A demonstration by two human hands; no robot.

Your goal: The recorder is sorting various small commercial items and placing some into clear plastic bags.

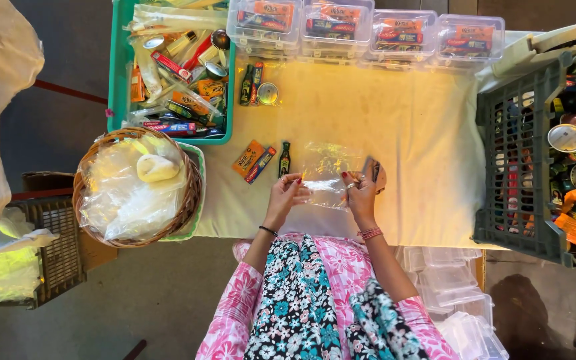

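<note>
floral-sleeved forearms reached up from six o'clock to a cream-covered table [408, 127], where both hands worked a clear plastic pouch [328, 175] lying flat near the table's centre. left hand [287, 189] pinched the pouch's near edge between thumb and fingertips; right hand [361, 190] pinched the opposite side of that edge while also seeming to hold a small dark flat item [372, 169], though what it was could not be told. the pouch looked thin, crinkled and glossy, catching glare, and nearly vanished against the cloth. such film seemed likely to slip from a fingertip grip or cling shut, and the extra item in the right hand could drop if that grip loosened. at nine o'clock of the pouch, just beside it, lay a small dark bottle [285, 159] and two flat orange-and-blue packets [253, 161], close enough to be knocked by a sweeping wrist. a green tray [116, 73] of mixed goods sat at eleven o'clock, clear lidded boxes [361, 30] at twelve, a grey crate [511, 153] at three, and a wicker basket [191, 193] at nine.
</note>
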